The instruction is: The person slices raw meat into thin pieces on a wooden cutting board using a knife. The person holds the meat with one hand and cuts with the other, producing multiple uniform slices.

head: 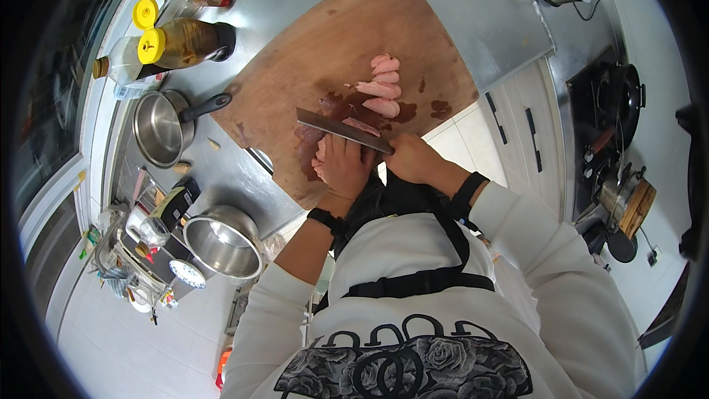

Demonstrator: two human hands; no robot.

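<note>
My right hand [414, 160] grips the handle of a kitchen knife [340, 130], most likely a cleaver; its blade points to the left across the wooden cutting board [310, 50]. My left hand [344, 162] rests over a piece of raw pink meat [318, 159], fingers against the near side of the blade. Most of that piece is hidden beneath the palm. Just beyond the blade lies one cut slice [363, 126]. Farther up the board, several thick meat slices [382, 86] sit in an overlapping row. Reddish liquid [354, 104] wets the wood around the meat.
A steel saucepan [160, 127] stands left of the board, its handle reaching the board's edge. Sauce bottles [185, 41] lie beyond it. Nearer me is a steel bowl [223, 241]. A stove [601, 105] is at the right, past the cabinets [526, 122].
</note>
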